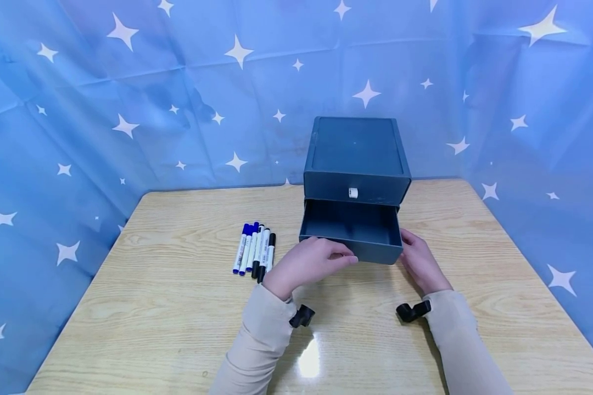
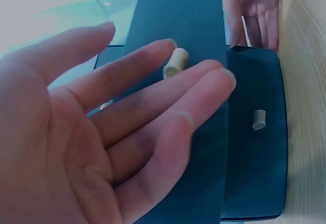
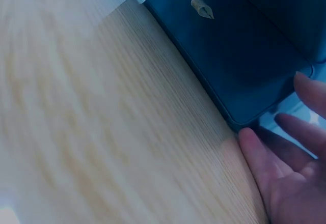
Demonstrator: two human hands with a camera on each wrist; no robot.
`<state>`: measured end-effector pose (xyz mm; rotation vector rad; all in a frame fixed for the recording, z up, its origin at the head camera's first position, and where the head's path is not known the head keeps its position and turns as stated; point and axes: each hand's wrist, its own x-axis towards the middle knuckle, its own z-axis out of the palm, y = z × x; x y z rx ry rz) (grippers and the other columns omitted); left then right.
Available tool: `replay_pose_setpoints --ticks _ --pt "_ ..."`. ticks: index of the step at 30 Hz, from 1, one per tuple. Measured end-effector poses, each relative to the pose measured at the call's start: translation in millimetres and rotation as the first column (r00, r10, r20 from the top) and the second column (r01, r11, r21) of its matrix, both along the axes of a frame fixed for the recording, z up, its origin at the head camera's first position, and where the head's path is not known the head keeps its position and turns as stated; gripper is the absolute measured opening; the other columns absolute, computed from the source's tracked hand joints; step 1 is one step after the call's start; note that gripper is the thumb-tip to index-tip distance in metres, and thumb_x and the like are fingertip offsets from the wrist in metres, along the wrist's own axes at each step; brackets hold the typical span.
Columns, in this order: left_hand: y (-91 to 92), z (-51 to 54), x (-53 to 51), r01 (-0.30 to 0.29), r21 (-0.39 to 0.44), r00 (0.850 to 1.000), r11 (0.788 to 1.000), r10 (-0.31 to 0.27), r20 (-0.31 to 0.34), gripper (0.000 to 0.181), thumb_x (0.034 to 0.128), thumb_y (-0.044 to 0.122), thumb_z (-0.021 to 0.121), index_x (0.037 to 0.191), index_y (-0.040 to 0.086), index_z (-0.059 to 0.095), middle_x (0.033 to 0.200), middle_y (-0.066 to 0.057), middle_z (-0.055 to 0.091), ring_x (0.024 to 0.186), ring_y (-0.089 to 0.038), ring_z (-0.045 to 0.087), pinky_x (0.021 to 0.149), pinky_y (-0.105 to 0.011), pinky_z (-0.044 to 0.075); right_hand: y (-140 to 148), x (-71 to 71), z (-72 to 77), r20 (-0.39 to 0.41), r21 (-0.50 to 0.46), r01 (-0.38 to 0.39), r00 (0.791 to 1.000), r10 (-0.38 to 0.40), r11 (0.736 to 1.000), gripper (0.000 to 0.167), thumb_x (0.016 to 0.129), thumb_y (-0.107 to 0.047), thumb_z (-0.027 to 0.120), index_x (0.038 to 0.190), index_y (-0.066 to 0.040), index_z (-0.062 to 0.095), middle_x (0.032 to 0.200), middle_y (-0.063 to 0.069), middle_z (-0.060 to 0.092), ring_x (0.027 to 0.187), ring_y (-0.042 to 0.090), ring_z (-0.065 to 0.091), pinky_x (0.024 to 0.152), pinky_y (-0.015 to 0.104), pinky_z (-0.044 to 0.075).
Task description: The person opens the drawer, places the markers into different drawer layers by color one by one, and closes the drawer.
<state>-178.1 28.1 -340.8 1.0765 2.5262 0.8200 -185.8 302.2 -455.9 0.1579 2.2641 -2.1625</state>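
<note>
A dark blue drawer unit [image 1: 354,145] stands at the back of the table. Its middle drawer [image 1: 370,249] is pulled out and its inside is bare. My left hand [image 1: 313,260] is at that drawer's front, fingers loosely bent. In the left wrist view a pale knob [image 2: 177,62] shows between two fingers without being pinched; I cannot tell whether they touch it. The bottom drawer [image 2: 254,173] stays closed behind. At the unit's right side is my right hand [image 1: 421,263], fingers spread, with one fingertip by the lower corner in the right wrist view.
Several whiteboard markers [image 1: 254,249] with blue and black caps lie in a row left of the unit. The top drawer [image 1: 326,186] is closed. A star-patterned blue cloth [image 1: 277,82] hangs behind the wooden table [image 1: 178,307].
</note>
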Motion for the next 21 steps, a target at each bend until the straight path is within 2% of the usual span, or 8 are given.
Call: replay_pose_setpoints --ticks 4,9,12,15,21 --pt "-5.8 3.2 -0.8 0.044 0.009 0.997 0.999 -0.045 0.062 0.037 0.0892 0.049 0.044 0.109 0.026 0.064 0.098 0.017 0.061 0.077 -0.001 0.053 0.069 -0.02 0.043 0 0.7 1.2 0.019 0.02 -0.01 1.0 0.01 1.0 0.061 0.089 -0.039 0.05 0.136 -0.005 0.034 0.133 0.01 0.038 0.113 0.011 0.039 0.082 0.016 0.041" --pt "-15.0 8.1 -1.8 0.073 0.02 0.993 0.997 -0.074 0.091 0.038 0.0888 0.05 0.043 0.109 0.027 0.064 0.094 0.017 0.061 0.074 -0.004 0.052 0.067 -0.022 0.044 -1 1.1 1.9 0.016 0.002 -0.013 1.0 0.013 1.0 0.06 0.089 -0.038 0.05 0.136 -0.005 0.034 0.133 0.01 0.039 0.114 0.011 0.04 0.082 0.017 0.041" --pt "-21.3 10.5 -3.1 0.061 0.033 0.993 0.998 -0.064 0.095 0.034 0.0889 0.05 0.044 0.104 0.028 0.065 0.088 0.016 0.06 0.073 -0.005 0.053 0.067 -0.022 0.044 -1 1.3 1.7 0.005 -0.022 -0.015 1.0 0.015 1.0 0.059 0.089 -0.036 0.051 0.136 -0.004 0.035 0.13 0.008 0.041 0.113 0.011 0.041 0.082 0.017 0.042" --pt "-28.9 13.0 -4.5 0.04 0.043 0.993 0.998 -0.045 0.111 0.034 0.0887 0.051 0.044 0.103 0.028 0.065 0.089 0.016 0.06 0.076 -0.004 0.054 0.069 -0.023 0.045 -1 1.0 1.5 0.0 -0.027 -0.018 1.0 0.018 0.999 0.059 0.089 -0.035 0.051 0.136 -0.004 0.035 0.13 0.008 0.042 0.112 0.01 0.041 0.082 0.016 0.042" --pt "-47.2 17.5 -7.8 0.007 0.105 0.979 0.994 -0.028 0.202 0.032 0.0886 0.051 0.043 0.098 0.028 0.063 0.084 0.011 0.063 0.077 -0.004 0.06 0.076 -0.028 0.045 0 0.1 1.5 0.034 0.001 -0.014 0.999 0.014 1.0 0.062 0.089 -0.04 0.05 0.137 -0.006 0.033 0.137 0.011 0.035 0.119 0.014 0.036 0.084 0.017 0.041"
